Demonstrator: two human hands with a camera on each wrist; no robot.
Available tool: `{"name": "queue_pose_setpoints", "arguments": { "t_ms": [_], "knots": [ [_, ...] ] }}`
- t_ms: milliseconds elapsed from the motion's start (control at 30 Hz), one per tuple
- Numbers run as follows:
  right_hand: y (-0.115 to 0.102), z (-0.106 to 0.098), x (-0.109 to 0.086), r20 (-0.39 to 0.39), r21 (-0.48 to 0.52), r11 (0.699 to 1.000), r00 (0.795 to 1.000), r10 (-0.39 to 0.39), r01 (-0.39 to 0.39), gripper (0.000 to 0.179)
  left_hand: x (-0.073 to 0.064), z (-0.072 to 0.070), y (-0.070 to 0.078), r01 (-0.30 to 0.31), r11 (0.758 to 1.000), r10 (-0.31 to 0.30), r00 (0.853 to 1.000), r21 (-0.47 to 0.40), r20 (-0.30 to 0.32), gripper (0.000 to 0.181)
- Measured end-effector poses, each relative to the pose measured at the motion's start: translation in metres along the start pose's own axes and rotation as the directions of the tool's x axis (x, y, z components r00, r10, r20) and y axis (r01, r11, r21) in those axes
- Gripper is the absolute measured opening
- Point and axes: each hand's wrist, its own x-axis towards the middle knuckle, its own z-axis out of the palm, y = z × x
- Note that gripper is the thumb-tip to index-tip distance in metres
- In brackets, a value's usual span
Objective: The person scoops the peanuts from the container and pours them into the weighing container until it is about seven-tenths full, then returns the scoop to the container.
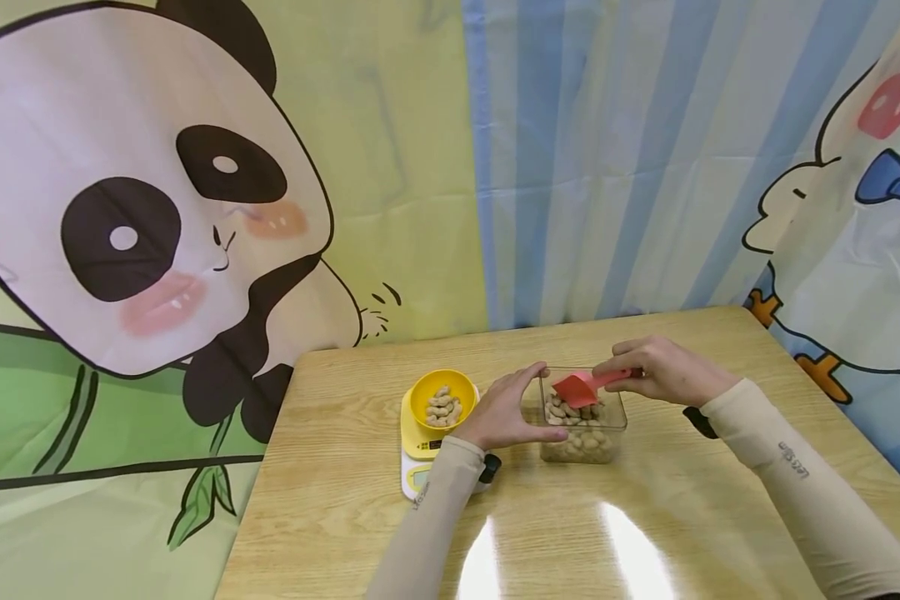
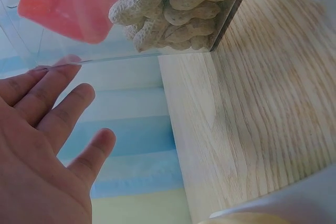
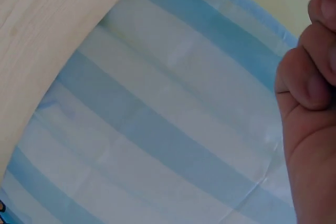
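Note:
My right hand (image 1: 663, 371) grips the handle of a small red scoop (image 1: 579, 390), its fingers curled in the right wrist view. The scoop's blade lies inside a clear rectangular container (image 1: 621, 423) of unshelled peanuts (image 1: 587, 442). My left hand (image 1: 501, 410) is spread at the container's left side, thumb along the front and forefinger near the back corner. In the left wrist view its straight fingers (image 2: 52, 90) meet the clear rim, and the red blade shows through the wall beside the peanuts.
Left of the container, a yellow bowl (image 1: 420, 390) with several peanuts stands on a yellow and white kitchen scale (image 1: 414, 446). My left forearm overlaps the scale's lower right. The wooden table (image 1: 330, 467) ends at a curtain (image 1: 570, 167) printed with cartoon animals and stripes.

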Motion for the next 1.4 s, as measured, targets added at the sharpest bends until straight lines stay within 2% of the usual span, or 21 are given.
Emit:
{"name": "queue_pose_setpoints", "arguments": {
  "t_ms": [167,367,600,933,1200,1400],
  "knots": [
    [0.0,-0.003,-0.001,0.029,0.021,0.997,0.997,0.072,-0.073,0.025,0.0,0.0,0.001,0.001,1.0,-0.001,1.0,-0.009,0.006,0.106],
    [0.0,-0.006,0.001,0.044,0.084,0.989,0.992,0.118,-0.121,0.02,0.0,0.0,0.001,-0.005,1.0,0.005,1.0,0.003,-0.005,0.106],
    [0.002,-0.008,-0.002,0.138,0.187,0.954,0.968,0.211,-0.235,0.017,-0.001,0.004,0.001,0.0,1.0,0.0,1.0,0.009,0.007,0.105],
    [0.006,0.009,-0.002,0.161,0.255,0.932,0.962,0.221,-0.257,0.016,0.001,0.004,0.0,-0.01,1.0,0.011,1.0,0.024,-0.016,0.102],
    [0.007,0.018,0.0,0.117,0.24,0.94,0.969,0.218,-0.241,0.018,0.0,0.005,-0.001,-0.014,1.0,0.014,1.0,0.009,-0.001,0.104],
    [0.007,0.022,0.002,0.122,0.304,0.92,0.968,0.218,-0.246,0.019,-0.002,0.003,-0.002,-0.014,1.0,0.014,1.0,0.001,-0.012,0.102]
  ]
}}
